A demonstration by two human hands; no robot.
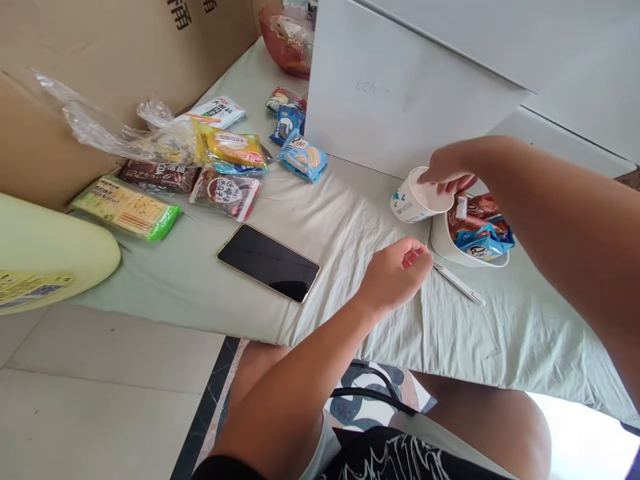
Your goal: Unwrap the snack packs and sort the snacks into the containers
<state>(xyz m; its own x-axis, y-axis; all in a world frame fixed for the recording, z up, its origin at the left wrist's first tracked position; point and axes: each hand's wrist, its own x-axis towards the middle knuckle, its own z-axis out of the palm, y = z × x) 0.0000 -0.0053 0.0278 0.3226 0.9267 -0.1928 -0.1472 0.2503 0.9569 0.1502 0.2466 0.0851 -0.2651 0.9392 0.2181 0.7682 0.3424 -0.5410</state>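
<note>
My right hand (447, 171) grips the rim of a small white cup (411, 203) with blue print, tilted on its side beside a white bowl (443, 245). The bowl holds several snack packets, red and blue (479, 230). My left hand (397, 272) rests on the pale green sheet (350, 220) with fingers curled in and nothing in it, just left of a white pen-like stick (459, 283) lying by the bowl.
A black phone (269, 261) lies face up left of my left hand. Several snack packets (225, 190) and a clear plastic bag (115, 130) lie at the far left by a cardboard box (125, 47). A white box (395, 93) stands behind the bowl. A red bowl (285, 40) sits at the back.
</note>
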